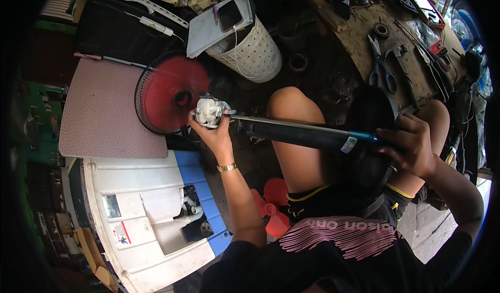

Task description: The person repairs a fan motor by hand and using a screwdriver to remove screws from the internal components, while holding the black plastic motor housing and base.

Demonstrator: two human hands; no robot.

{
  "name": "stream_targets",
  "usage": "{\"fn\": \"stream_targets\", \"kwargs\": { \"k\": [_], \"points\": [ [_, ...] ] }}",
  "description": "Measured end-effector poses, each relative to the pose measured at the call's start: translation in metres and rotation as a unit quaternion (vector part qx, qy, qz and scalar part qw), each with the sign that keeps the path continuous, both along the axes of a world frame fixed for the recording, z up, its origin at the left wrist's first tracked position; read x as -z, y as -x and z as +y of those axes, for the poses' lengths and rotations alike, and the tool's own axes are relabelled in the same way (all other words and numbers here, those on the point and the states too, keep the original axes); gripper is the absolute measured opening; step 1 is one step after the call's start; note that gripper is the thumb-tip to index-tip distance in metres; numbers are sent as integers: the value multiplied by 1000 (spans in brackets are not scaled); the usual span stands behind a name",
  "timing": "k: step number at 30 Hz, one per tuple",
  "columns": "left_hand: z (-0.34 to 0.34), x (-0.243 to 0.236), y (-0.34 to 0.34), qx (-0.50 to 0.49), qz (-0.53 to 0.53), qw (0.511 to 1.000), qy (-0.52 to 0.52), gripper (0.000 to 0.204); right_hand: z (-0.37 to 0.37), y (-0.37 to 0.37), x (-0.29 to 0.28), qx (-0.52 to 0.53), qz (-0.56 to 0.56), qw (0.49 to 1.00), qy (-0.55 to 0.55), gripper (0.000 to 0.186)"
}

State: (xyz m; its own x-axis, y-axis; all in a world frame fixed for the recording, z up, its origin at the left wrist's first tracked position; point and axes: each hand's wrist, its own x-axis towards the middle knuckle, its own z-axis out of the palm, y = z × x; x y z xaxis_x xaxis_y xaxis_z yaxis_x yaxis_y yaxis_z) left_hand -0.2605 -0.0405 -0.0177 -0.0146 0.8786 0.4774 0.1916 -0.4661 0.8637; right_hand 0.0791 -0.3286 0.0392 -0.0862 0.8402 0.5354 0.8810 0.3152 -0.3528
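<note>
My left hand (pixel 212 131), with a gold watch at its wrist, grips a fan motor head (pixel 209 111) that has a white plastic part on it. A long screwdriver (pixel 307 126) reaches across to it, its tip at the motor head beside my left fingers. My right hand (pixel 414 142) is closed round the screwdriver's blue handle end, partly hiding it. Under the shaft, a black fan stand (pixel 297 136) with a small sticker lies across my thighs. Left of the motor head is a fan with red blades (pixel 177 87), blurred inside a black cage.
A white perforated bin (pixel 250 53) carries a grey board with a phone (pixel 229 15). Scissors (pixel 382 66), a hammer (pixel 404 72) and a tape roll (pixel 381 30) lie on the wooden bench (pixel 346 46). A white-and-blue appliance (pixel 151 168) and red fan blades (pixel 276 223) are nearby.
</note>
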Motion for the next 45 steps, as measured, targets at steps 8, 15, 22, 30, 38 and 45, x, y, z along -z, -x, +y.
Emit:
{"fn": "stream_targets", "kwargs": {
  "k": [8,15,22,30,38,45],
  "points": [
    [5,10,3,11,-1,1000,-2,71,9,3,-30,69,394,861,314,26],
    [-1,5,4,25,-6,999,24,68,7,21,-30,-8,-250,959,131,51],
    [-3,-1,-6,-16,28,999,-33,73,15,20,-34,-63,-117,969,211,45],
    [-3,6,1,34,-38,998,-32,70,27,-5,-37,-90,-49,976,193,35],
    [-6,4,9,-3,-39,990,-133,73,32,-147,74,468,24,874,127,26],
    [-39,-25,1,-74,60,962,-258,77,45,-182,136,479,-52,866,134,17]
  ]
}}
